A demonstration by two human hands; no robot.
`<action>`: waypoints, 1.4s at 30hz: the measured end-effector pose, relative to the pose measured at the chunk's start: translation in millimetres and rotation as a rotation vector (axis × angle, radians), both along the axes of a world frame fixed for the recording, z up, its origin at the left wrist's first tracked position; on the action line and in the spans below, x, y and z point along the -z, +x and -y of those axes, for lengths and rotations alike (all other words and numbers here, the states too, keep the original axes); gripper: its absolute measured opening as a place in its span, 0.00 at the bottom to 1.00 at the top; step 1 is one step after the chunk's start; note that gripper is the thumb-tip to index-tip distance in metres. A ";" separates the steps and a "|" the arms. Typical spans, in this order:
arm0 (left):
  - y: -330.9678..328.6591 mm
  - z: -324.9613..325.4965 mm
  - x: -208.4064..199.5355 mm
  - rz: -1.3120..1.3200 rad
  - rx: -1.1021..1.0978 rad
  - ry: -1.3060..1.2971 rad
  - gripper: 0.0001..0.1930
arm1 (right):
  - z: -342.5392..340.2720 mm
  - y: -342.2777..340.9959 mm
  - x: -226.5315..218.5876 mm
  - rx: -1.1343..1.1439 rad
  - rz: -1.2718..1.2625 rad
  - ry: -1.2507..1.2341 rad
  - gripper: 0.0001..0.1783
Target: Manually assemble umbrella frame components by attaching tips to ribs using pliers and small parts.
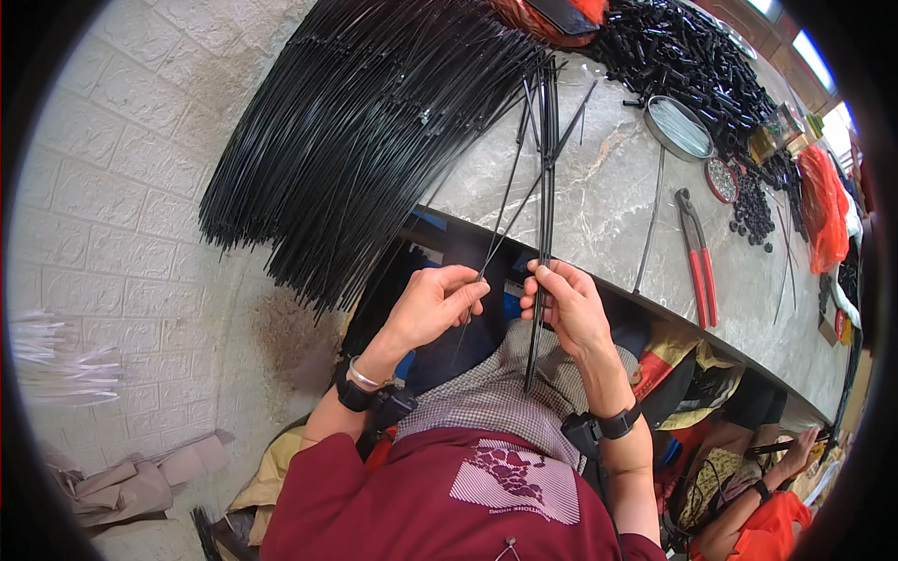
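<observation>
My left hand is closed in a pinch on thin black rods, which slant up and away over the table edge. Beside it, my right hand grips a small upright bundle of black rods between thumb and fingers. The bundle's lower ends hang over my lap, and its upper part lies above the table. Some rods cross each other between the hands and the far ends. A large heap of long black rods lies to the left, its ends overhanging the table edge.
The grey marble-patterned table holds red-handled pliers, a round tin of pale strips, a dish of small metal bits and a pile of short black tubes. A red plastic bag lies at right. Another person's hand is at lower right.
</observation>
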State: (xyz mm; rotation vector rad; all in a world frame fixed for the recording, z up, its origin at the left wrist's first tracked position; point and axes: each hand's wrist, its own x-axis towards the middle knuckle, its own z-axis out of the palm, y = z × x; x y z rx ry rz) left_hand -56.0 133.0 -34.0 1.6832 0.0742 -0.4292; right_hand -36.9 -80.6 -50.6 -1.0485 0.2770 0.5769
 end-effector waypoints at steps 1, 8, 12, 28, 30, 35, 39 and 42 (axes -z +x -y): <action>-0.5 -0.2 -6.6 0.118 0.021 0.158 0.09 | 1.8 -0.6 0.0 0.002 0.007 0.016 0.11; 22.2 -21.6 -19.3 0.782 -0.120 0.954 0.14 | 7.8 -2.6 0.1 -0.012 0.043 0.020 0.12; 25.2 -16.9 -21.1 0.801 -0.126 1.026 0.15 | 9.7 -2.3 1.7 -0.017 0.053 0.021 0.11; 111.1 -12.0 -14.3 0.830 -0.011 1.294 0.08 | 14.2 -2.3 5.7 -0.050 0.096 0.071 0.11; 115.8 -10.2 -15.8 0.836 -0.028 1.306 0.06 | 16.8 -2.7 7.4 -0.048 0.095 0.076 0.11; 122.2 -4.2 -22.0 0.776 0.015 1.370 0.06 | 19.0 -2.1 9.6 -0.063 0.107 0.100 0.11; 128.2 -3.9 -21.7 0.786 0.019 1.392 0.09 | 20.1 -2.9 8.5 -0.053 0.108 0.106 0.11; 133.2 0.3 -26.5 0.734 0.042 1.443 0.09 | 21.5 -3.0 9.0 -0.054 0.108 0.119 0.10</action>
